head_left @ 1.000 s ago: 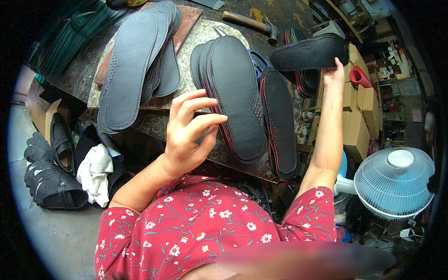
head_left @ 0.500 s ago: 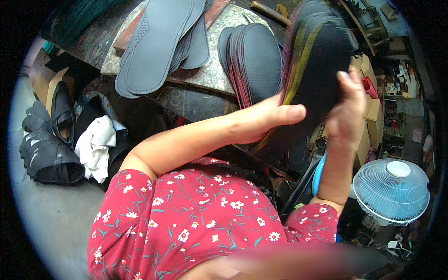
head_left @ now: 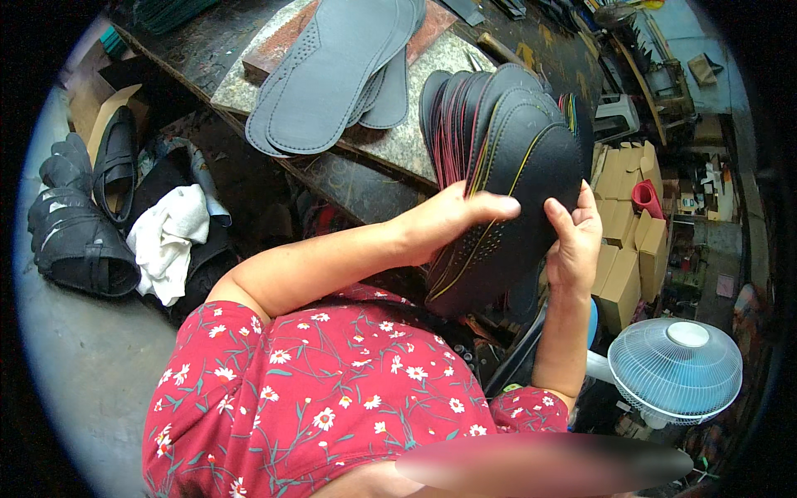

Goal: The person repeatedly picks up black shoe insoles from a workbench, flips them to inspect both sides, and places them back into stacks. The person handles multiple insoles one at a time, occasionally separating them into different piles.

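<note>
Both hands hold a fanned stack of black shoe insoles with yellow edging lines, tilted upright before me. My left hand grips its left edge, thumb lying across the top insole and the other fingers hidden behind. Around the right edge closes my right hand, thumb and fingertips pressing on it. Just behind stands a thick row of black insoles with reddish edges. Farther left, large dark grey insoles with stitched borders and small punched holes lie overlapping on a speckled stone slab.
On the left are black strapped sandals and a crumpled white cloth. A fan with blue blades stands at the right, below cardboard boxes and a red roll. A wooden handle lies on the dark workbench.
The insole stack has come down and leftward, from a blurred raised position to beside the row on the slab. My right hand has moved left with it, and the view has shifted slightly.
</note>
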The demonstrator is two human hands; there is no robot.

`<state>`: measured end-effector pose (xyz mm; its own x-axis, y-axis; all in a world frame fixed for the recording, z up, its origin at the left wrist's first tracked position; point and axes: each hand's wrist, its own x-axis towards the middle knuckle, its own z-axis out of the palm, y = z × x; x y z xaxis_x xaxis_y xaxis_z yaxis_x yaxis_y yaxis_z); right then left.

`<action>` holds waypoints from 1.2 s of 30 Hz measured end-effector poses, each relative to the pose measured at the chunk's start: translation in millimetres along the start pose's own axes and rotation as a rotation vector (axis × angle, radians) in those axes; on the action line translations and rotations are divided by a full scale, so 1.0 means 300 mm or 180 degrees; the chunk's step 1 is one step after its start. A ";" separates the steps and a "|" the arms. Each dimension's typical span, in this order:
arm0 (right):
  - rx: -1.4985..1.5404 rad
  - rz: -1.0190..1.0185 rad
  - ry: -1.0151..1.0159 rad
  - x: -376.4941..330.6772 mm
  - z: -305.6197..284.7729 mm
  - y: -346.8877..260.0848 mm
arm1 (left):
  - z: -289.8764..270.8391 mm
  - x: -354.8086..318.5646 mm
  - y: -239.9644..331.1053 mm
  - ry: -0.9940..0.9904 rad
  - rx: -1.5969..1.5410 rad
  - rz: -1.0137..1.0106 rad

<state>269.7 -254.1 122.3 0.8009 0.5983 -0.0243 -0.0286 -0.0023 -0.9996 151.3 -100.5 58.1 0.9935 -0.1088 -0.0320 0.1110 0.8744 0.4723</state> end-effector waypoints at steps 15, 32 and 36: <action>0.0376 0.0081 0.0125 0.001 -0.062 0.004 | -0.049 -0.038 0.057 0.0381 0.0101 0.0489; 0.0484 0.0147 0.0159 0.009 -0.079 0.031 | -0.040 -0.033 0.064 0.0628 0.0007 0.0719; 0.0567 0.0207 0.0210 0.019 -0.097 0.062 | -0.042 -0.030 0.060 0.0594 0.0144 0.0616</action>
<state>291.1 -274.1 103.3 0.8313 0.5476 -0.0955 -0.1822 0.1062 -0.9775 144.5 -77.7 55.8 0.9838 0.1508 -0.0971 -0.0782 0.8480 0.5242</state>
